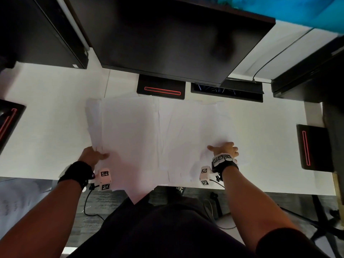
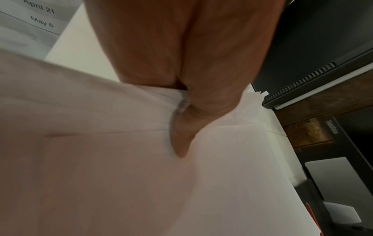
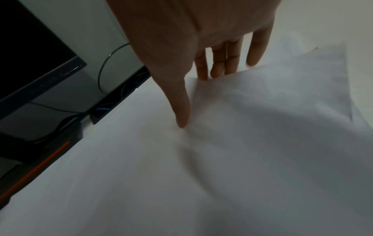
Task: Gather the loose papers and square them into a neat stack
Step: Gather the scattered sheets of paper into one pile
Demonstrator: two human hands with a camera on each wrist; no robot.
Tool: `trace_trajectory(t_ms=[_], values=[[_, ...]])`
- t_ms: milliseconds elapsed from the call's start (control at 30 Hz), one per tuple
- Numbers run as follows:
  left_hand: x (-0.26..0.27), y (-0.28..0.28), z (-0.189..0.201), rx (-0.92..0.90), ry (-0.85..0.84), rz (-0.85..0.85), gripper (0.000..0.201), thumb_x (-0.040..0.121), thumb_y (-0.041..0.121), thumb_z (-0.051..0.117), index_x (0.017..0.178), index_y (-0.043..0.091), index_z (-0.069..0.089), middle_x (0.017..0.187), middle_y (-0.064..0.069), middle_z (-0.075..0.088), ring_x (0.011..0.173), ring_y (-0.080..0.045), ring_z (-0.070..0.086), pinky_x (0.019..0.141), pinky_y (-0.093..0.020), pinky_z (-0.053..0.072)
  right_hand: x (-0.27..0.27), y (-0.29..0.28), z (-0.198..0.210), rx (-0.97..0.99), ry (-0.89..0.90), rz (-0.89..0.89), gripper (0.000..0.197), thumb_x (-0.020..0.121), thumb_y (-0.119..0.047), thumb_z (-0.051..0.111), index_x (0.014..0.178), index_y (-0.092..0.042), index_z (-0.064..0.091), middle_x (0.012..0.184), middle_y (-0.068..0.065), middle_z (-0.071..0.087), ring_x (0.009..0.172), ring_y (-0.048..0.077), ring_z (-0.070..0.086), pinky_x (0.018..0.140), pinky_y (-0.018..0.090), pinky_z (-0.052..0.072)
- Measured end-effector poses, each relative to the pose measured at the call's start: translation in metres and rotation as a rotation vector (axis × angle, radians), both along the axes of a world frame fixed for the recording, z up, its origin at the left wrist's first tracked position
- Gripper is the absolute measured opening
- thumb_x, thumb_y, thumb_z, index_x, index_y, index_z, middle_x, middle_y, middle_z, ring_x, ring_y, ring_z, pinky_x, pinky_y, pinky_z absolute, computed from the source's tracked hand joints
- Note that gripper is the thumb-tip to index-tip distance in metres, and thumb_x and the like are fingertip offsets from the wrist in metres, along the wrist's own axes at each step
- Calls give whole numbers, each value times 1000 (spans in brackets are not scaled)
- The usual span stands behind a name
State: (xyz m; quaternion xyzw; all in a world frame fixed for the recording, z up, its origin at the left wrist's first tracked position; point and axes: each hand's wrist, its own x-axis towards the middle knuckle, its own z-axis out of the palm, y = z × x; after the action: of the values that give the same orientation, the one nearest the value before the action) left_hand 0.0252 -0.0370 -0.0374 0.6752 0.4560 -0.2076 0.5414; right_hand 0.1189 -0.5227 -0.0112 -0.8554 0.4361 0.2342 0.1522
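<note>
Where two hands (image 1: 93, 155) (image 1: 224, 149) grip: overlapping papers (image 1: 149, 136).

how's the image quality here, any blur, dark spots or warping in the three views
Head view: dim, wide-angle warping bends the monitor; the white papers wash out against the white desk. Left wrist view: soft motion blur on the left hand, pinkish shadow over the near sheet. Right wrist view: grey and underexposed, the right hand blurred, thumb shadow on the paper.
</note>
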Motion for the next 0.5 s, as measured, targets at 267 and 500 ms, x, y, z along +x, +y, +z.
trace_trajectory(t_ms=[267, 500], values=[[-1, -13, 5, -108, -128, 153, 33, 80, -1, 80, 111, -1, 69, 104, -25, 70, 80, -31, 68, 85, -46, 57, 6, 5, -5, 179, -149, -31, 94, 61, -45, 93, 132, -14, 41, 139, 10, 49, 126, 39, 56, 107, 58, 40], [-3, -4, -8, -76, -92, 143, 31, 72, 8, 89, 99, 8, 75, 106, -23, 74, 101, -40, 72, 102, -59, 52, 13, 27, 1, 192, -29, 7, 84, 72, -44, 87, 139, -11, 47, 141, 13, 43, 135, 36, 41, 109, 55, 39]])
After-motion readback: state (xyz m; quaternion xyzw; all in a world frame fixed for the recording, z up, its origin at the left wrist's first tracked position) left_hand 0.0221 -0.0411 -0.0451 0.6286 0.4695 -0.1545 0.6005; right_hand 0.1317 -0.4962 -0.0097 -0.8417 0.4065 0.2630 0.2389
